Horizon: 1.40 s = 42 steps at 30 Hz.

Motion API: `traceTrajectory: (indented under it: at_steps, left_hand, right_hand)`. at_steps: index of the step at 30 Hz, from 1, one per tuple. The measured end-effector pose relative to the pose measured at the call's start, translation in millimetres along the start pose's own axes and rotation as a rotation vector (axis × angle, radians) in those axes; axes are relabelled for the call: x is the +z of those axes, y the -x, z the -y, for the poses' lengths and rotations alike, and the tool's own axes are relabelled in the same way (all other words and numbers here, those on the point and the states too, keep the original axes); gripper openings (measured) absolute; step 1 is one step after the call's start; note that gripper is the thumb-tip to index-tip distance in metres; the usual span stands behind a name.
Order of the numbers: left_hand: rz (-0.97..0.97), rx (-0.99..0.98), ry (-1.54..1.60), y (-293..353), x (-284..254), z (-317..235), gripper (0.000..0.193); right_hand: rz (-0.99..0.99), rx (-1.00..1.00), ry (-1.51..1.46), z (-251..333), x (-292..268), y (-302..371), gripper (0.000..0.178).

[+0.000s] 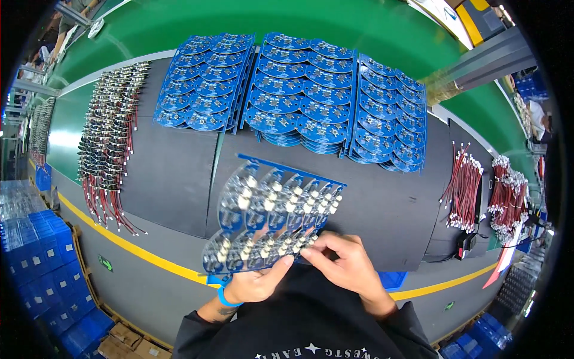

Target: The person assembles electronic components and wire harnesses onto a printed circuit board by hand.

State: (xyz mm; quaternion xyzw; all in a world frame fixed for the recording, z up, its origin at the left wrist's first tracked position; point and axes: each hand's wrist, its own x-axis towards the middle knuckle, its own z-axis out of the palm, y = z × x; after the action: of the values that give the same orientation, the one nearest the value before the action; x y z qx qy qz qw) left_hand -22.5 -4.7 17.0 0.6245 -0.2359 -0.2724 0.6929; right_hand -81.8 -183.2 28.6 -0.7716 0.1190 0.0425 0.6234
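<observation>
A blue circuit board panel [272, 220] with rows of white connectors is tilted up in front of me, somewhat smeared by motion. My left hand [256, 286], with a blue band at the wrist, grips its lower edge, thumb on top. At the panel's lower right corner, the thumb and index finger of my right hand [345, 263] are pinched together against the edge beside the end connectors. Whether a small part sits between those fingertips is hidden. Beyond the panel lie stacked blue circuit board panels [302, 90], their scalloped boards in overlapping rows.
Wired boards with red-black leads [110, 131] are piled on the left of the dark mat [173, 179]. Bundles of red cables [465, 191] with white plugs lie to the right. A metal post [478, 66] rises at back right. Blue crates [45, 251] stand on the floor at left.
</observation>
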Motion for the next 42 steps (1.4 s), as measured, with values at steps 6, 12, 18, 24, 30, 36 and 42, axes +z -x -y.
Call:
traceTrajectory:
  at_steps: [6,12,18,24,30,36,42]
  left_hand:
    - [-0.014,0.192,-0.572,3.0,0.3,2.2,0.025]
    - [-0.196,0.124,-0.461,1.3,17.6,15.9,0.030]
    - [-0.247,0.050,-0.445,1.0,22.9,19.3,0.028]
    - [-0.384,0.067,-0.516,0.5,22.8,33.4,0.022]
    - [-0.278,0.036,-0.466,-3.5,24.7,18.7,0.025]
    - [-0.211,0.064,-0.478,2.0,25.0,21.0,0.040]
    - [-0.186,0.106,-0.503,0.6,26.2,20.5,0.051]
  right_hand:
    - [0.000,0.008,-0.045,-12.0,1.0,-3.0,0.014]
    - [-0.043,-0.095,0.179,-10.6,5.5,-8.7,0.010]
    - [-0.050,0.016,0.245,-6.6,0.2,-2.5,0.010]
    - [-0.193,0.005,0.250,-15.5,2.5,-7.1,0.010]
    - [-0.189,0.002,-0.073,-10.8,20.5,-8.3,0.012]
    - [-0.062,0.210,-0.360,-17.2,23.9,-9.0,0.013]
    - [-0.044,0.294,-0.447,-8.1,25.6,-7.8,0.015]
